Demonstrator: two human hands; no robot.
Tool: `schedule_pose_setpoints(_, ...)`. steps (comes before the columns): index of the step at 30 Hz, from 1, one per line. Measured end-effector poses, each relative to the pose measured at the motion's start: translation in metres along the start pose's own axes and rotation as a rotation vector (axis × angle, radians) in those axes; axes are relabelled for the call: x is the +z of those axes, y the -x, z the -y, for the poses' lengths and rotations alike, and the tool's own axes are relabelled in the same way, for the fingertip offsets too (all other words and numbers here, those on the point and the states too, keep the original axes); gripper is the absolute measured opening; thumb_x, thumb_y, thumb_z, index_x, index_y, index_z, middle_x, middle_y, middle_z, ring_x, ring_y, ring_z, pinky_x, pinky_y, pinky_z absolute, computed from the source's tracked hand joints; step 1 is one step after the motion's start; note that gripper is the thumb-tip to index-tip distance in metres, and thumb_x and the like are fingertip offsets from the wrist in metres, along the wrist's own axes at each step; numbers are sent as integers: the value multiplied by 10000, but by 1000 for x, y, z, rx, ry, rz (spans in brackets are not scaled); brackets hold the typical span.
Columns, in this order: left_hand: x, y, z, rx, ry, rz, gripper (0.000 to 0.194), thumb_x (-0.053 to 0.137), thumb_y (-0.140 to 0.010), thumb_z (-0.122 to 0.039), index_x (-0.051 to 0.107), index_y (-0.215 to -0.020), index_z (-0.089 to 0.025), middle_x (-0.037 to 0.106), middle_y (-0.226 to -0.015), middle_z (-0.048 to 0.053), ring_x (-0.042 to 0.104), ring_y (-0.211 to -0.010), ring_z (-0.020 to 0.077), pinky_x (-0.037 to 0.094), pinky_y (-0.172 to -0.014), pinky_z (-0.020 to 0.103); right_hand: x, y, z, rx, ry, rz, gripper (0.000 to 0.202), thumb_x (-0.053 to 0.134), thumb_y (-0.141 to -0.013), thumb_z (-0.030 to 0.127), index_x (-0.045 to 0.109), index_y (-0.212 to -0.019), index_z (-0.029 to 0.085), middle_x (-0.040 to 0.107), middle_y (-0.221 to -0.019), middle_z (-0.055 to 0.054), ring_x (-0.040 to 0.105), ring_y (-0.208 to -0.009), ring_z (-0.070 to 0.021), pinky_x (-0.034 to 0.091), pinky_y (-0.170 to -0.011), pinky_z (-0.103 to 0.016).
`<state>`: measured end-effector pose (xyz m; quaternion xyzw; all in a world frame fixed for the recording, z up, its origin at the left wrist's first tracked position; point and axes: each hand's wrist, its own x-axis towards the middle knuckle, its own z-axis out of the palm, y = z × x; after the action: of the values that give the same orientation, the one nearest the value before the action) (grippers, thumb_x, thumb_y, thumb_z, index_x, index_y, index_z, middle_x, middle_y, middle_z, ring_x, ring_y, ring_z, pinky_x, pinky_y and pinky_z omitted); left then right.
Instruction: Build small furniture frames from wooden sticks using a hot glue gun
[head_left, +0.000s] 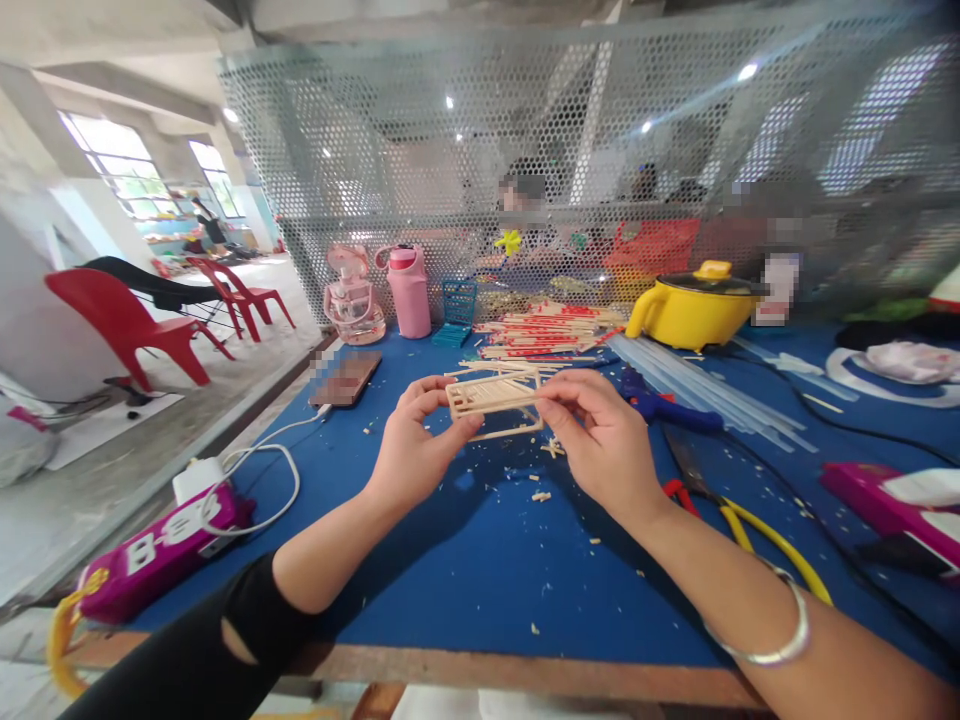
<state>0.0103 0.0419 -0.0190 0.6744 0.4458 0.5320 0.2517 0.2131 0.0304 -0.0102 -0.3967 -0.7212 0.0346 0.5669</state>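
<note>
Between both hands, a small frame made of thin wooden sticks (491,394) is held above the blue tabletop. My left hand (424,432) pinches its left end between thumb and fingers. At its right end, the fingertips of my right hand (600,430) are closed on the frame's corner. Slats fill its upper part, and open stick loops show behind and below. Beyond it lies a heap of wooden sticks (551,330), many with red ends. A blue glue gun (671,405) rests just right of my right hand, near clear glue sticks (709,385).
Yellow-handled pliers (780,545) lie by my right forearm. A yellow pot (697,310), pink bottle (411,295), clear pink jug (354,305) and teal phone stand (455,312) line the mesh panel (420,150). A phone (356,378) and purple power strip (165,550) are left; stick scraps dot the table.
</note>
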Motion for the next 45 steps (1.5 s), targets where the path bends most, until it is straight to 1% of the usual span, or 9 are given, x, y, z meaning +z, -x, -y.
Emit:
schedule_pose_setpoints(3, 2, 3, -2, 1, 120, 39, 209, 684, -780, -321, 685, -915, -161, 616, -1149, 93, 570, -1103, 207, 389, -1026, 369, -4, -3, 5, -139, 126, -71, 77, 615, -854, 200, 660, -902, 240, 640, -978, -54, 617, -961, -189, 491, -897, -385)
schedule_pose_setpoints(6, 4, 8, -4, -32, 190, 98, 269, 677, -793, -324, 656, -1006, -161, 659, -1106, 92, 596, -1054, 208, 428, -987, 368, -6, -5, 13, -181, 170, -62, 50, 646, -836, 216, 674, -874, 231, 641, -1059, -80, 604, -1027, -203, 479, -926, -409)
schedule_pose_setpoints(10, 7, 14, -8, -42, 203, 166, 305, 683, -791, -315, 642, -1055, -168, 677, -1130, 94, 605, -1056, 213, 440, -970, 362, -2, -5, 20, -126, 172, -2, 45, 677, -815, 265, 702, -832, 232, 630, -1201, -88, 559, -1150, -228, 441, -990, -451)
schedule_pose_setpoints(16, 10, 16, -9, -67, 212, 170, 316, 684, -783, -322, 651, -1065, -182, 695, -1120, 78, 618, -1046, 217, 448, -963, 360, 7, -1, 17, 14, 182, 16, 92, 699, -785, 338, 731, -791, 252, 619, -1286, -65, 537, -1205, -253, 417, -1013, -508)
schedule_pose_setpoints(26, 11, 17, -7, -101, 373, 225, 324, 674, -804, -315, 632, -1095, -179, 688, -1139, 83, 627, -1044, 210, 474, -944, 354, 6, -2, 16, 51, 186, 56, 132, 690, -787, 362, 749, -807, 245, 615, -1299, -77, 541, -1211, -261, 422, -1014, -499)
schedule_pose_setpoints(34, 12, 16, -8, -123, 405, 206, 299, 691, -788, -312, 634, -1039, -161, 690, -1116, 89, 632, -1026, 212, 475, -934, 347, 4, -1, 15, 113, 218, 90, 177, 659, -805, 389, 756, -802, 240, 621, -1290, -89, 532, -1227, -282, 404, -1024, -527)
schedule_pose_setpoints(40, 12, 17, -8, -127, 422, 230, 294, 686, -796, -297, 623, -1047, -157, 677, -1122, 89, 623, -1029, 201, 474, -944, 349, 2, -3, 19, 197, 116, 170, 157, 647, -810, 337, 754, -786, 224, 662, -1223, -102, 584, -1172, -253, 447, -995, -463)
schedule_pose_setpoints(43, 11, 17, -7, -126, 398, 248, 319, 689, -792, -289, 600, -1067, -155, 665, -1106, 86, 619, -1011, 191, 478, -938, 356, 0, -4, 17, 175, 108, 203, 160, 632, -826, 325, 752, -819, 218, 649, -1247, -96, 579, -1182, -236, 455, -995, -428)
schedule_pose_setpoints(45, 8, 17, -4, -98, 321, 269, 292, 697, -780, -268, 596, -1031, -158, 655, -1060, 77, 623, -971, 186, 494, -898, 350, -3, -4, 12, 109, 120, 265, 151, 639, -823, 310, 751, -827, 210, 630, -1277, -99, 578, -1184, -232, 463, -992, -409)
